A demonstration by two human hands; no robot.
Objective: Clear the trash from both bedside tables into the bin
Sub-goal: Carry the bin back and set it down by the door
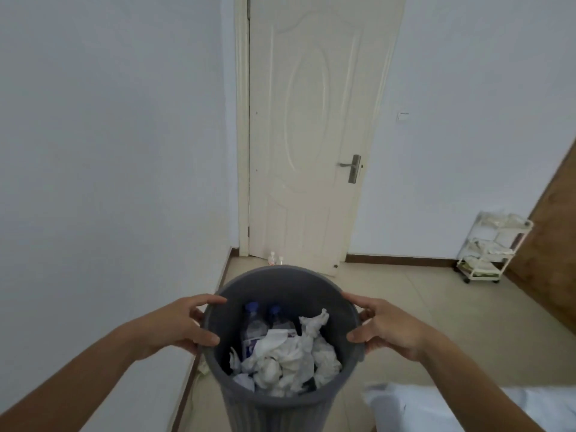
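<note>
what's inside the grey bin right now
Inside the grey bin, held at the rim by both hands: two blue-capped bottles and crumpled white tissues. Anything beneath the tissues is covered.

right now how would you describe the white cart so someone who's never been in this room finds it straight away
Start at the cream panelled door in the far wall and follow the dark skirting board to the right, until it meets the brown wooden panel. There stands the small white three-tier trolley on wheels, its shelves holding pale bundled items. It is the only freestanding shelved furniture in sight.
</note>
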